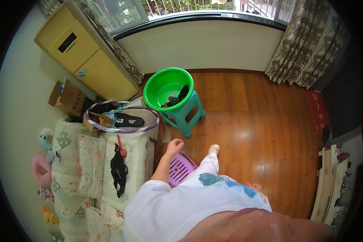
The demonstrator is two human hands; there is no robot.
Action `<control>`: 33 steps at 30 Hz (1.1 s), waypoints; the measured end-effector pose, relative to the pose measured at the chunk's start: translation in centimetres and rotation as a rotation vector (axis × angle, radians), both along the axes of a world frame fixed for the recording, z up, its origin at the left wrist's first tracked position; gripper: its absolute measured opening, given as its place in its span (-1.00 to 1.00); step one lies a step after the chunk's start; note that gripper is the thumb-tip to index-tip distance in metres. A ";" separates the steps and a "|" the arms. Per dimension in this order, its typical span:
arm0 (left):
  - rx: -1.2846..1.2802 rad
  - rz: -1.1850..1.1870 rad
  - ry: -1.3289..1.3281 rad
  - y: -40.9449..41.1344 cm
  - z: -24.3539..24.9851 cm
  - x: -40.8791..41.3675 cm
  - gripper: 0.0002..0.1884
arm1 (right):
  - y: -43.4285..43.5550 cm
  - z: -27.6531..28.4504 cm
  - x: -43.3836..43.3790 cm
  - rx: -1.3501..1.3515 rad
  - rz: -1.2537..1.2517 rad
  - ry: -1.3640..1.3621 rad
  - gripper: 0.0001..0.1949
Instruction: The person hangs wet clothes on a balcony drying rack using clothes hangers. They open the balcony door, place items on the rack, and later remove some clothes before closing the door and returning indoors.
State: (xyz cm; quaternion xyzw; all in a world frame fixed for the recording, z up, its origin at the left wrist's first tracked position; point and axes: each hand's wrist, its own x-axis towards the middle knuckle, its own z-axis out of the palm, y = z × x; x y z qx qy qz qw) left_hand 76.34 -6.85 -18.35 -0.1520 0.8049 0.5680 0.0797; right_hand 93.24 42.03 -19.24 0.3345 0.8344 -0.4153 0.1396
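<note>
My left hand (175,146) hangs above the near floor with its fingers loosely curled, over the back edge of a low purple plastic stool (181,168). Low at my right side is my right hand (254,186), partly hidden by my white shirt; whether it holds anything cannot be told. Ahead of me a bright green plastic basin (157,81) stands on a teal plastic stool (186,121). Dark wet-looking cloth items (177,99) lie bunched on the near right side of the basin's bottom. Neither hand touches the basin.
On the left stands a sofa (136,169) with cushions, a black strap-like item (119,172) and a red object. Beyond it are a hula hoop (133,131), a cardboard box (71,99) and a tall yellowish cabinet-like unit (103,69). A window with curtains is ahead, a pale cabinet (325,181) at right.
</note>
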 end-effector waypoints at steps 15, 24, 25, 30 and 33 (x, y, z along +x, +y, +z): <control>-0.217 0.780 -0.105 -12.7 -7.8 -30.3 -0.49 | 0.5 -5.3 -31.2 -0.044 0.125 0.224 -0.88; -0.305 0.647 -0.643 -7.0 -7.8 -38.9 0.10 | -2.2 -0.3 -42.5 -0.268 0.462 -0.238 -0.90; -0.480 0.479 -0.646 -5.5 -6.4 -40.0 0.04 | -1.7 0.1 -43.7 -0.228 0.516 -0.326 -0.90; -0.657 0.416 -0.561 -3.4 -10.6 -39.9 -0.33 | 4.1 0.2 -50.3 -0.082 0.567 -0.288 -0.89; -0.409 0.654 -0.552 -6.3 -12.3 -39.0 -0.49 | 7.8 0.4 -55.3 -0.048 0.516 -0.200 -0.88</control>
